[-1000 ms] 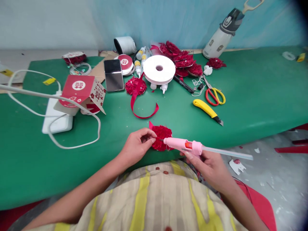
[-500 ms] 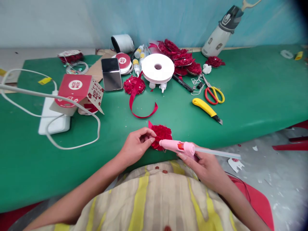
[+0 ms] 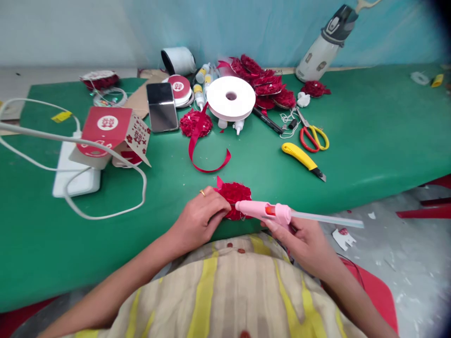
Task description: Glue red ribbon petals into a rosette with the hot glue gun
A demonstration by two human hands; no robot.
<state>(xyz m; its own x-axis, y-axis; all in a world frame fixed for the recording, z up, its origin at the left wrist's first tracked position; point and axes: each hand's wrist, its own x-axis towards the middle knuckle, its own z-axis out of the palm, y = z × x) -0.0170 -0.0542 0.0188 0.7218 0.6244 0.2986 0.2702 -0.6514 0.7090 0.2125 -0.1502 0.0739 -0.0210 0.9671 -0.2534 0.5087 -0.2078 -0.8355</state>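
Note:
A red ruffled fabric flower [image 3: 237,191] lies on the green tabletop close to my body, with a bit of red ribbon sticking out at its upper left. My left hand [image 3: 202,213] is closed in a pinch over the flower's left side; whatever its fingertips hold is too small to make out. In my right hand [image 3: 303,241] is a pink hot glue gun [image 3: 262,210], gripped by its handle. Its nozzle points left over the flower, close to my left fingertips. A clear glue stick [image 3: 327,218] juts from the gun's back end.
Beyond the flower lie a curl of red ribbon [image 3: 211,170], a white spool [image 3: 243,94], a yellow utility knife [image 3: 299,156] and scissors [image 3: 313,137]. More red flowers [image 3: 268,87] are piled behind. A white cable [image 3: 141,188] loops over a red box [image 3: 105,129] at left.
My left hand has turned palm down, its fingers closing over the flower's left side. The glue gun has shifted slightly right, with more of its stick showing.

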